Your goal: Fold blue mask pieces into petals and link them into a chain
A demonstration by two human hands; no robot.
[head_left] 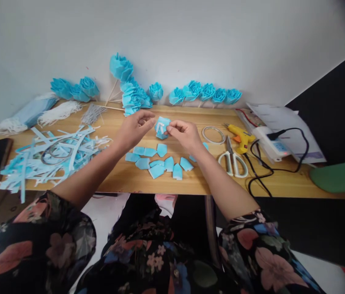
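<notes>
Both my hands are raised over the wooden table (191, 185), holding a small folded blue piece (162, 127) with a white strip on it between them. My left hand (134, 128) pinches its left edge with thumb and fingers. My right hand (183, 134) pinches its right edge. Below my hands lie several cut blue petal pieces (158, 161) spread on the table.
Finished blue fabric roses (204, 93) line the wall, with more roses on sticks (122, 69) behind. A heap of blue and white strips (50, 155) lies left. White scissors (233, 160), a yellow glue gun (240, 135), a wire ring (213, 134), a black cord (264, 171) and papers sit right.
</notes>
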